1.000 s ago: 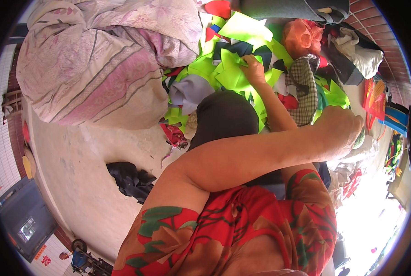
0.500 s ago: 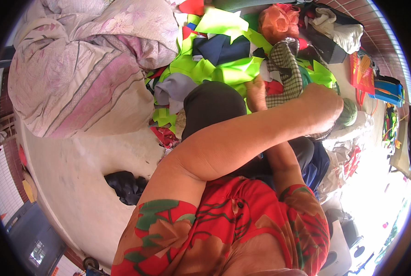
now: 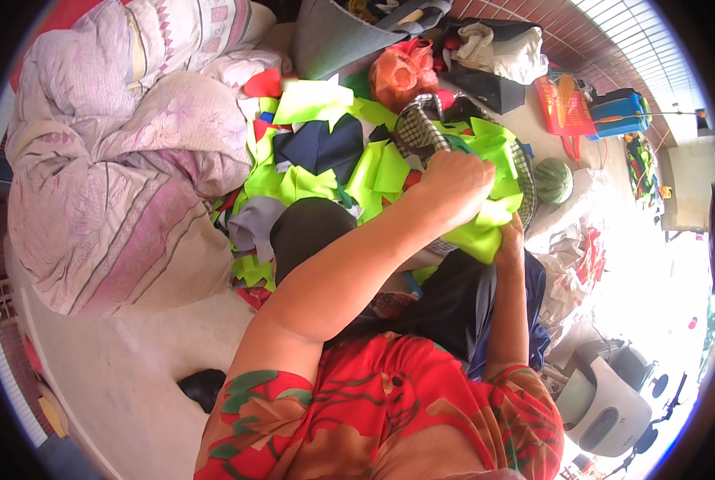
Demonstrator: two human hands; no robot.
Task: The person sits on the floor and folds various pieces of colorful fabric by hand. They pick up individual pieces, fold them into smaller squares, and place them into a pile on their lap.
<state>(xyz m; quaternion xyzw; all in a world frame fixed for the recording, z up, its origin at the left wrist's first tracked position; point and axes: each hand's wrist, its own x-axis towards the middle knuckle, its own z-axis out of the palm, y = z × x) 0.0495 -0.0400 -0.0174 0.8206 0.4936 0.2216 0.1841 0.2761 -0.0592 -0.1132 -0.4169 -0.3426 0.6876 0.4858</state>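
My left hand (image 3: 453,188) reaches across my body and is closed on a bunch of neon green fabric pieces (image 3: 489,160). My right hand (image 3: 511,237) comes up from below and grips the lower end of the same green fabric, next to my left hand. The fabric sits on a checked black-and-white bag (image 3: 418,128). To the left of the hands lies a heap of cloth scraps (image 3: 317,160) in green, navy, grey and red. A dark garment (image 3: 461,304) lies over my lap under both arms.
A big pink and white quilt (image 3: 125,184) lies bunched at the left on the pale floor (image 3: 133,376). An orange cloth (image 3: 401,72), a red basket (image 3: 565,108), a blue box (image 3: 621,112) and a green melon (image 3: 553,181) lie beyond. A white-grey appliance (image 3: 605,400) stands lower right.
My right hand has come back from the scrap heap toward my body. Both hands now meet on the green fabric by the checked bag. The view has shifted toward the right.
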